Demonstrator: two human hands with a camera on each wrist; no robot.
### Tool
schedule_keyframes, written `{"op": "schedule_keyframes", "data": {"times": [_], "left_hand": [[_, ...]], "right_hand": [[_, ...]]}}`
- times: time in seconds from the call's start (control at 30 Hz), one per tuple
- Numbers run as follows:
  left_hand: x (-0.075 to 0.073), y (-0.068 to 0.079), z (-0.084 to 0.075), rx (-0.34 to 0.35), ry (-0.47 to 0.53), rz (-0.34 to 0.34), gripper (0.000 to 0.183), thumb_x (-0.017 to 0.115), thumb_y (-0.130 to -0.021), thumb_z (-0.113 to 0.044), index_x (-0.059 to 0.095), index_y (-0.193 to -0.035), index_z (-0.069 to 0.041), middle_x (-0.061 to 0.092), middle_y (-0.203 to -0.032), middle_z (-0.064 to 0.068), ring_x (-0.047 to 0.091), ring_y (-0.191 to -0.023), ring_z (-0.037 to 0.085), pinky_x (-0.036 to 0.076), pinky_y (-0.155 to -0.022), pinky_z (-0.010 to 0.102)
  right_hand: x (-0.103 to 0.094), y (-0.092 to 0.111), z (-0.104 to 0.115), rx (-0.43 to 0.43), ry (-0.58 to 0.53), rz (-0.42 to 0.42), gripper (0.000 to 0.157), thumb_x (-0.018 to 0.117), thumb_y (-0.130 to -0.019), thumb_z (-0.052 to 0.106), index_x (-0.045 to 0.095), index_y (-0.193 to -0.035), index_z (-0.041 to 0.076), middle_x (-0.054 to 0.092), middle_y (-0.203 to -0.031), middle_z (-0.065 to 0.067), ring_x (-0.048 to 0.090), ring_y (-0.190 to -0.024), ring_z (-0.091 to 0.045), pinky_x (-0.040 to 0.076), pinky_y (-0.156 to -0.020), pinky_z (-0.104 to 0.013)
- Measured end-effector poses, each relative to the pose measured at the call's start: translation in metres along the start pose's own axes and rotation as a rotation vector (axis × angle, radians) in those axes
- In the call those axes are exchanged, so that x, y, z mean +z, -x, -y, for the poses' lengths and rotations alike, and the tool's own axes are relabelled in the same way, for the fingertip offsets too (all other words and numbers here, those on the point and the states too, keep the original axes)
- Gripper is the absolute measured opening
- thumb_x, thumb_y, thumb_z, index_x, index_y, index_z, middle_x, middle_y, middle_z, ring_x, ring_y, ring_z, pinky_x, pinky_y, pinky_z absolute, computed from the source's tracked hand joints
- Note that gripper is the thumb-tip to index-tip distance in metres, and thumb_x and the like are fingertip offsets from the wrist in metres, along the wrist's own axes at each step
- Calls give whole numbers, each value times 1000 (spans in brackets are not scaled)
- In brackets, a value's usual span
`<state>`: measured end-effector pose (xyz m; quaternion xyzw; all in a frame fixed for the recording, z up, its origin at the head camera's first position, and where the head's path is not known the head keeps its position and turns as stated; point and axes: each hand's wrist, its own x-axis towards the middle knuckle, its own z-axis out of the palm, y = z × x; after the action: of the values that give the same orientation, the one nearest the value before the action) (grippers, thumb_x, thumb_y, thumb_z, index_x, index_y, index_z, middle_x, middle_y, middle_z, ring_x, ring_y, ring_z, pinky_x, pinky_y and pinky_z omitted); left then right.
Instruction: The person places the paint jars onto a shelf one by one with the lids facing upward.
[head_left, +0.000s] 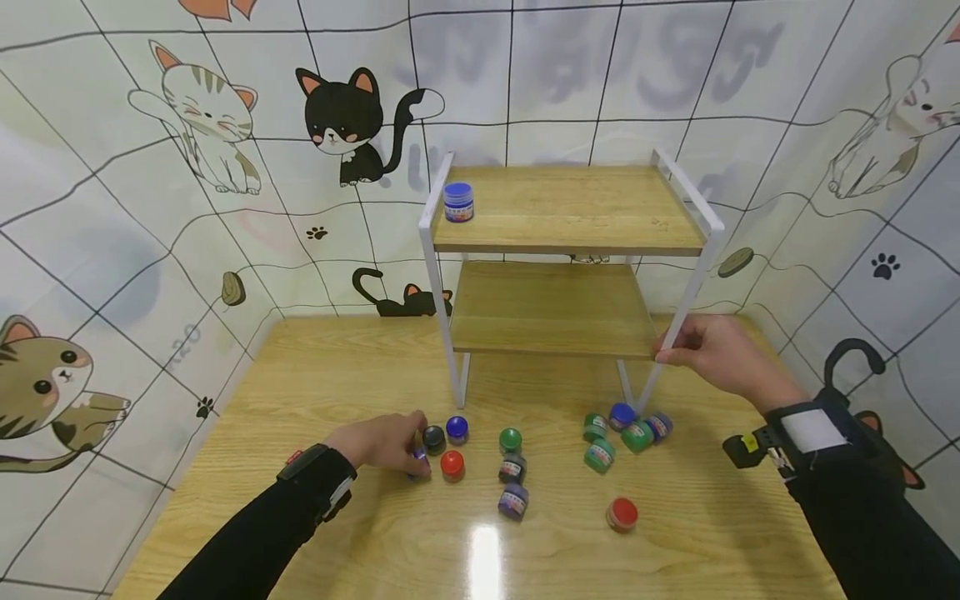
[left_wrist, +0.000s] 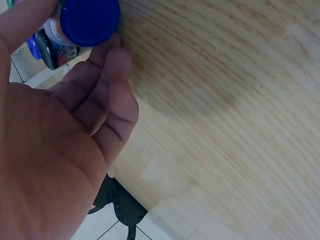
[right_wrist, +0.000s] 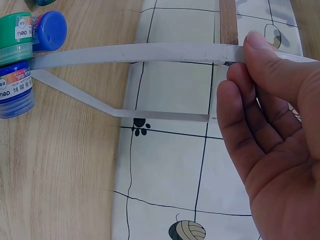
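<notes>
My left hand point(head_left: 386, 442) pinches a small blue-lidded paint jar point(left_wrist: 90, 22) at the left of the table; in the head view the fingers cover most of it. Close by it are a black-lidded jar point(head_left: 433, 439), a blue-lidded jar point(head_left: 457, 429) and a red-lidded jar point(head_left: 452, 465). My right hand point(head_left: 716, 354) grips the front right white leg point(right_wrist: 150, 52) of a two-tier wooden shelf point(head_left: 555, 308), level with the lower board. Another blue-lidded jar point(head_left: 458, 202) stands at the left of the top board.
A green-lidded jar point(head_left: 510, 440), a dark jar point(head_left: 512, 468) and a purple-looking jar point(head_left: 513, 502) form a column mid-table. Several green and blue jars point(head_left: 600, 456) cluster by the shelf's right foot. Nearer me is a red-lidded jar point(head_left: 622, 514). Cat-printed walls point(head_left: 360, 208) enclose the table.
</notes>
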<state>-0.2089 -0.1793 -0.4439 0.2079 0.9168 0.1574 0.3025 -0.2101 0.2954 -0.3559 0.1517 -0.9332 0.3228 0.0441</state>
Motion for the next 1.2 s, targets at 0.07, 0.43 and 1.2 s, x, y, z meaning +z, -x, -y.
{"op": "schedule_keyframes", "data": {"times": [0.07,0.43,1.2], "left_hand": [[1,0,2,4,24,11,53,77,-77,-41,49,-115,-16,57,-88,-1,52,-80,17,45,-72,36],[-7,3,-3,-25,-80,45,21,75,-78,-32,62,-89,-20,58,-82,-4,52,-76,15,45,-70,34],[-20,8,1,20,-91,36,5,65,-87,-21,63,-92,-22,57,-89,-4,53,-80,15,47,-72,36]], "right_hand": [[0,0,0,-6,4,-5,10,71,-86,15,70,-91,7,71,-82,-5,64,-78,-18,53,-64,-29],[1,0,-2,-11,-5,-10,9,71,-85,12,71,-91,5,71,-82,-6,65,-77,-19,54,-64,-28],[3,-1,-4,-35,-14,-26,7,71,-85,13,71,-88,7,72,-83,-6,66,-78,-17,54,-64,-27]]}}
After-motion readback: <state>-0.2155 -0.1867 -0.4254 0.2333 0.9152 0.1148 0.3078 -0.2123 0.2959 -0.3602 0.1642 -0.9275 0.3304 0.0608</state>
